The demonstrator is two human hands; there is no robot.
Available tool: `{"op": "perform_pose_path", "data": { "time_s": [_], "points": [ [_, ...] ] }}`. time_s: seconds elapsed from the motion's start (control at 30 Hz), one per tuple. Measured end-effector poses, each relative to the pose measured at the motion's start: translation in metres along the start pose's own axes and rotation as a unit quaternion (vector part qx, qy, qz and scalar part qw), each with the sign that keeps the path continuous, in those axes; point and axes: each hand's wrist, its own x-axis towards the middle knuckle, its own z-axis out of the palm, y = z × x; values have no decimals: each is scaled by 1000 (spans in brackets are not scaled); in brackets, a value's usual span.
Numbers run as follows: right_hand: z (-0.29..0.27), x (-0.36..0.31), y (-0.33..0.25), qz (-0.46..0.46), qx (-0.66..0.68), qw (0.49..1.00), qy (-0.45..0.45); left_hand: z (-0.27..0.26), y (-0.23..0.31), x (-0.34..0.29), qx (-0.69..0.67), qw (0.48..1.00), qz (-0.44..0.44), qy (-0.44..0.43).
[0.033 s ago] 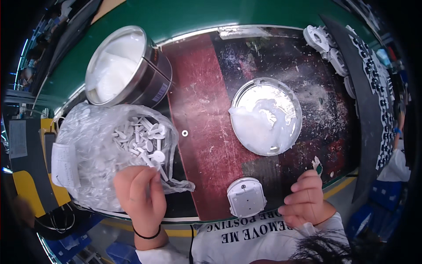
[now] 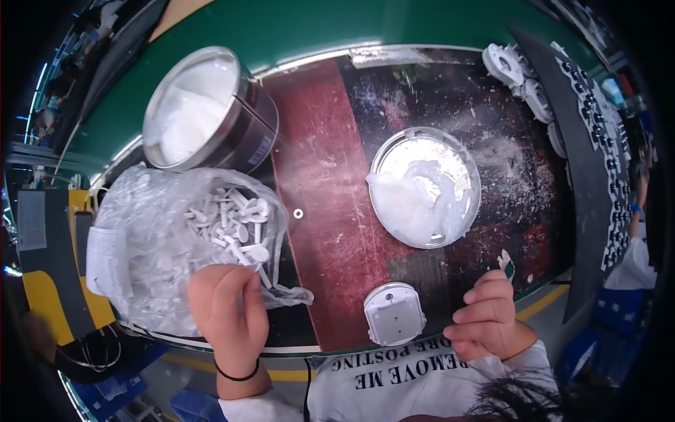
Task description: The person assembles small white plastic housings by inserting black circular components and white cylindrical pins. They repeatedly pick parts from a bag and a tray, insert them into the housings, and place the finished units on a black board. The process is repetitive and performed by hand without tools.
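Note:
My left hand [image 2: 228,306] is closed in a pinch at the near edge of a clear plastic bag [image 2: 151,264]. Inside the bag's mouth lie several white plastic pins [image 2: 228,221] with round heads; one lies against my fingertips, and whatever the pinch holds is hidden. Over the table's near right edge hovers my right hand [image 2: 489,316], its fingers loosely bent and apart, nothing visible in them. Between the hands, a white rounded housing [image 2: 395,315] rests at the near edge. Beyond it stands a round metal dish [image 2: 475,204] carrying translucent white grease [image 2: 415,204].
A metal bucket [image 2: 260,119] of white grease stands behind the bag. One small white ring [image 2: 298,214] lies on the reddish board [image 2: 316,141]. White ring-shaped parts [image 2: 503,65] line a dark divider [image 2: 562,141] on the right. Another person's arm [image 2: 641,190] shows beyond.
The view has shifted slightly, so the bucket and bag sit a little farther right. Both hands keep nearly the same pose.

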Motion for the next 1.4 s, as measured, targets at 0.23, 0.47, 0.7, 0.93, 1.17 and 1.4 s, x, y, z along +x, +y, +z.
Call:
{"op": "perform_pose_path", "data": {
  "time_s": [0.23, 0.47, 0.7, 0.93, 1.17, 1.4],
  "points": [
    [3, 5, -2, -13, -27, 999, 19, 4, -7, 3, -14, 998, 44, 38],
    [7, 0, -7, -19, -28, 998, 44, -1, -3, -8, -37, 994, 75, 64],
    [8, 30, -24, -31, 3, 999, 20, 13, 46, -30, -456, 889, -42, -13],
    [12, 45, -36, -57, -41, 996, 52, 17, 75, -35, -649, 743, -42, -155],
    [10, 33, -33, -58, 7, 998, -8, 24, 77, -42, -674, 704, -48, -218],
    [-26, 39, 17, 73, -233, 969, 31, 30, 62, -42, -451, 892, -12, -44]
  ]
}}
